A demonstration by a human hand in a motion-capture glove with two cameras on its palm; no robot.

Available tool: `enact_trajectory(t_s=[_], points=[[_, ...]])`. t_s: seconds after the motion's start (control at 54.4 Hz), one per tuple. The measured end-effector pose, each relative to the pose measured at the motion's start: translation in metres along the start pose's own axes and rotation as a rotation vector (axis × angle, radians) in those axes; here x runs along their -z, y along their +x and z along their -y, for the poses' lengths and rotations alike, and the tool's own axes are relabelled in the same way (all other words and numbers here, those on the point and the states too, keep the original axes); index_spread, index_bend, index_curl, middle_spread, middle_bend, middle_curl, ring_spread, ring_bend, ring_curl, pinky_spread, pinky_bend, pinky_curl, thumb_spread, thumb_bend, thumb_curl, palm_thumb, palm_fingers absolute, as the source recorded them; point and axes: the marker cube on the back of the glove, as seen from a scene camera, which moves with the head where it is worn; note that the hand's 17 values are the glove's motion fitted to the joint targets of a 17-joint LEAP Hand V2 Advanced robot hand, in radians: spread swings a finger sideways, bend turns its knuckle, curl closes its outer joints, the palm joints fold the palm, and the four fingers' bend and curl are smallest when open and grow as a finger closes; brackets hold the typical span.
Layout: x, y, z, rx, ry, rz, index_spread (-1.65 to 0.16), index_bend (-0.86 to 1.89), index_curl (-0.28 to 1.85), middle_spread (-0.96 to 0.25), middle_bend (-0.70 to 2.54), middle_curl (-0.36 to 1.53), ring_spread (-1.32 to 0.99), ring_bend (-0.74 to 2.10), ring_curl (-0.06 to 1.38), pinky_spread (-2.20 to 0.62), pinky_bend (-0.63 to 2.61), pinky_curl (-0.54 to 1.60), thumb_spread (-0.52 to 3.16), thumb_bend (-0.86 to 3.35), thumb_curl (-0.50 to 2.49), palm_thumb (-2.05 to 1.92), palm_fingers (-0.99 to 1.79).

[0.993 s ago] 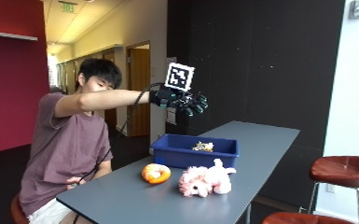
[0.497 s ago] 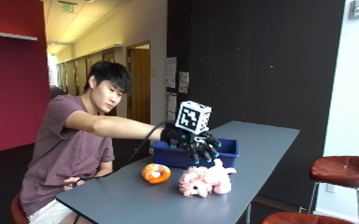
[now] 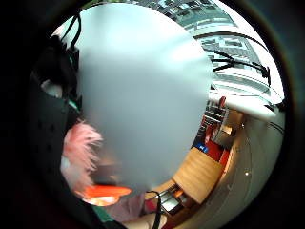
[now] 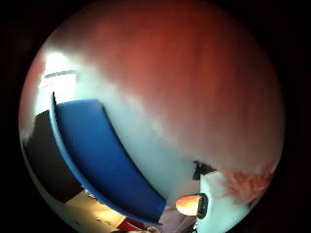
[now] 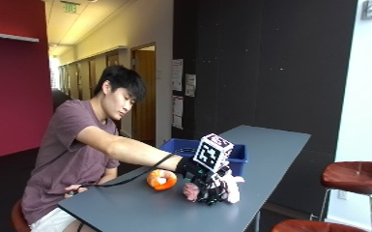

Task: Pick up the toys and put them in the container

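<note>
Container: blue bin (image 4: 104,160), its long curved wall sweeping across the grey tabletop (image 4: 150,155)
Pink toy: fuzzy pink plush (image 4: 250,182), close beside the palm
Orange toy: a rounded orange shape (image 4: 187,204), near the bin's end, apart from it

We see a long grey bench (image 5: 272,145) carrying a blue container (image 5: 238,155) toward its middle, with an orange round toy (image 5: 161,179) and a pink plush toy (image 5: 230,186) lying near each other closer to its near end.
</note>
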Motion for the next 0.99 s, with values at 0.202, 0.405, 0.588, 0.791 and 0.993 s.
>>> enact_trajectory(t_s=[0.202, 0.405, 0.588, 0.791, 0.993], points=[[-0.005, -0.004, -0.006, 0.038, 0.090, -0.028, -0.16, 0.57, 0.19, -0.16, 0.69, 0.51, -0.32, 0.91, 0.40, -0.32, 0.92, 0.32, 1.00, 0.22, 0.51, 0.62, 1.01], [0.006, -0.012, -0.029, 0.138, 0.169, 0.085, -0.18, 0.91, 0.35, -0.20, 0.89, 0.62, -0.37, 0.94, 0.44, -0.32, 0.83, 0.32, 0.74, 0.24, 0.65, 0.72, 1.16], [0.045, -0.018, -0.064, 0.194, 0.206, 0.099, -0.18, 1.07, 0.46, -0.22, 0.97, 0.68, -0.39, 1.00, 0.48, -0.31, 0.89, 0.36, 0.56, 0.24, 0.75, 0.73, 1.10], [0.115, -0.031, -0.117, 0.253, 0.312, 0.150, -0.16, 1.12, 0.55, -0.22, 0.99, 0.72, -0.38, 1.07, 0.53, -0.30, 0.94, 0.39, 0.39, 0.24, 0.84, 0.72, 1.06], [0.147, -0.074, -0.174, 0.386, 0.363, 0.179, -0.14, 1.12, 0.62, -0.22, 1.00, 0.75, -0.37, 1.10, 0.56, -0.29, 0.97, 0.41, 0.29, 0.24, 0.91, 0.71, 1.03]])
